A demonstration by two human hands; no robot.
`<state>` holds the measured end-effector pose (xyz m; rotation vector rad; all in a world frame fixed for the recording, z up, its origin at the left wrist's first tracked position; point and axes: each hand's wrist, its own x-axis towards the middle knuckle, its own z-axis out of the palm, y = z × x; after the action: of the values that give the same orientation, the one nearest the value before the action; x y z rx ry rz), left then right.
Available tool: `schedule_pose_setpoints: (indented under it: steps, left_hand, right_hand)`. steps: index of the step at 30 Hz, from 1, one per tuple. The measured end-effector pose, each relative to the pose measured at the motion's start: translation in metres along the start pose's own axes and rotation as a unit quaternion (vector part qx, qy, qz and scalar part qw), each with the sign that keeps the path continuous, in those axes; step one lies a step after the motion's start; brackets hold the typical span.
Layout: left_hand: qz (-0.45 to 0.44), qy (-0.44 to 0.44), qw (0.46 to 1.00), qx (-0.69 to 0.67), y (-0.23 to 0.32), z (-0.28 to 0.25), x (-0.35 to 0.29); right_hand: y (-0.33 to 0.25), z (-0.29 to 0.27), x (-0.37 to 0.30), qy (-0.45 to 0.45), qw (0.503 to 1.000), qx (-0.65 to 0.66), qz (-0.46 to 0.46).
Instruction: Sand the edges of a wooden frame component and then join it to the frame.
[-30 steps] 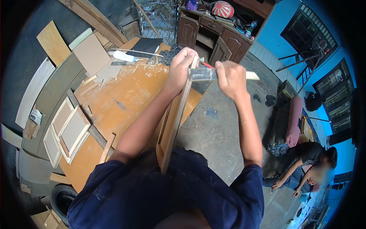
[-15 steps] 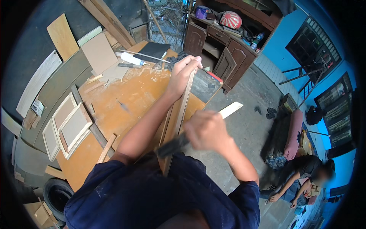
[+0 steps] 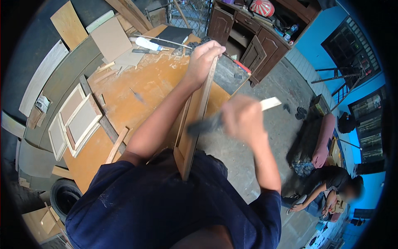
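Observation:
My left hand (image 3: 202,64) is closed round the far end of a wooden frame (image 3: 200,116), which stands on its narrow edge. Its near end rests against my dark blue shirt. In my right hand (image 3: 244,118), blurred by motion, is a flat pale wooden strip (image 3: 271,103) with a slanted tip. From the other side of that fist sticks out a dark, blurred section (image 3: 203,125), which crosses the frame's upper edge. Whether it touches that edge I cannot tell. Several small framed panels (image 3: 84,120) lie on the orange-brown table (image 3: 118,89), left of my left forearm.
A white bottle (image 3: 148,44), a black sheet (image 3: 171,35) and board scraps lie at the table's far side. A red-handled tool (image 3: 241,66) rests near its right corner. Beyond stands a brown cabinet (image 3: 265,50). Another person (image 3: 323,186) sits at the lower right.
My right hand has moved right and slightly up with the strip, relative to the frame. The whole view has shifted a little. My left hand keeps its hold on the frame's far end.

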<state>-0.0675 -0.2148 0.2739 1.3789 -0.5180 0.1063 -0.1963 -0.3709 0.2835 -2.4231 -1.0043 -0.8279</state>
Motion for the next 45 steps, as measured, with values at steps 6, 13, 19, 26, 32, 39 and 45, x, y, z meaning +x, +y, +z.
schedule_pose_setpoints:
  steps: [6, 13, 19, 26, 32, 39, 45]
  left_hand:
    - [0.001, -0.001, 1.0, -0.024, -0.01, -0.005, 0.0]
    - [-0.018, 0.005, 1.0, -0.02, -0.012, -0.007, -0.002]
    - [-0.052, 0.027, 0.997, -0.044, -0.019, -0.011, -0.002]
    - [-0.021, 0.038, 0.999, 0.014, -0.015, -0.015, 0.006]
    - [0.009, 0.022, 0.992, 0.127, 0.004, 0.002, 0.007]
    - [0.04, -0.029, 0.982, 0.184, 0.017, 0.02, 0.003]
    - [0.048, -0.035, 0.98, 0.192, 0.016, 0.026, 0.002]
  right_hand:
    - [-0.045, 0.011, -0.008, -0.008, 1.0, 0.016, -0.009]
    - [0.02, 0.016, -0.013, 0.035, 0.992, -0.02, 0.123]
    - [-0.066, 0.021, -0.016, 0.016, 0.988, 0.152, 0.038]
    - [-0.039, 0.027, -0.05, 0.066, 0.955, 0.256, 0.134]
    - [-0.041, 0.036, -0.076, 0.107, 0.879, 0.371, 0.279]
    - [-0.051, 0.039, -0.066, 0.11, 0.838, 0.431, 0.316]
    - [-0.063, 0.034, -0.048, 0.074, 0.842, 0.461, 0.271]
